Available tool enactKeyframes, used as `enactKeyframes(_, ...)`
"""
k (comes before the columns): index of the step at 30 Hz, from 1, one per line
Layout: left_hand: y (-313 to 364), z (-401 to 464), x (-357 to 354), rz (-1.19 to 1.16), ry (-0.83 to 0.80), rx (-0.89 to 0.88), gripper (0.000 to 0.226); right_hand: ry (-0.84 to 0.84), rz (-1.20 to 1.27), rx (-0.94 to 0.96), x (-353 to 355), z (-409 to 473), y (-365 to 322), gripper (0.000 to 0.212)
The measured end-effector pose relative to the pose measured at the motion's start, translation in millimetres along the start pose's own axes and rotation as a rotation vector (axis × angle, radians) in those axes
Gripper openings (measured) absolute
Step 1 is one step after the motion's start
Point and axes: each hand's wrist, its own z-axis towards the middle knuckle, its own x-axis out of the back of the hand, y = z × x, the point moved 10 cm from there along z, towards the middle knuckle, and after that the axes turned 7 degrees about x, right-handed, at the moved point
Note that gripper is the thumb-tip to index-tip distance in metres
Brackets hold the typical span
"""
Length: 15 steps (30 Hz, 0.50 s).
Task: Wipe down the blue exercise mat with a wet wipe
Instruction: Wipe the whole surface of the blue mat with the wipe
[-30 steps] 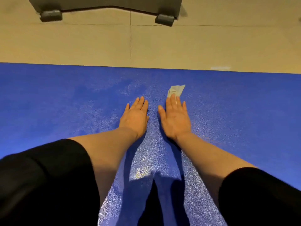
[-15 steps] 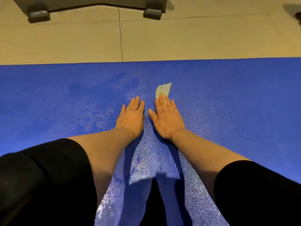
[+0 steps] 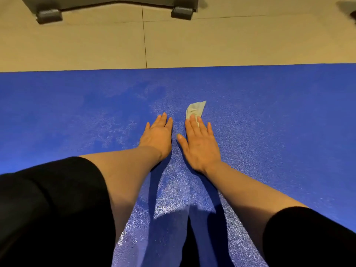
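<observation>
Fingers [image 3: 194,124] flat, pressing crumpled wet wipe [image 3: 195,108], grainy blue mat [image 3: 269,116]

Beige floor tiles [image 3: 212,41] fill the far part of the view, with thin dark grout lines [image 3: 144,37] — one running away from the camera, another crossing it. At the top edge sits the dark grey base of some equipment [image 3: 107,0] on two grey block feet [image 3: 49,16] — light falls from behind, throwing shadows forward.
</observation>
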Motion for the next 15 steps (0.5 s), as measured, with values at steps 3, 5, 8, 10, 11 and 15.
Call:
enactKeyframes(3, 1.1, -0.1, 0.7, -0.018, 0.002, 0.016, 0.068, 0.133, 0.059, 0.033, 28.4, -5.6, 3.3, 0.058)
enactKeyframes(5, 1.7, -0.3, 0.4, -0.032, 0.003, 0.028, 0.067, 0.252, 0.087, 0.016, 48.7, -7.9, 6.4, 0.052)
enactKeyframes(8, 2.7, -2.7, -0.4, -0.036, 0.01, 0.042, 0.066, 0.147, 0.098, 0.012, 39.9, 6.4, 11.1, 0.054)
enactKeyframes(10, 4.5, -5.3, -1.9, -0.043, 0.012, 0.047, 0.066, -0.004, 0.091, 0.042, 21.4, 16.5, 9.1, 0.061)
enactKeyframes(11, 5.1, -6.6, -2.9, -0.044, 0.012, 0.048, 0.065, -0.06, 0.093, 0.049, 14.2, 18.3, 8.0, 0.064)
enactKeyframes(15, 5.8, -11.6, -8.7, -0.037, -0.013, 0.039, 0.067, -0.113, -0.064, 0.135, 11.2, 1.5, 11.8, 0.063)
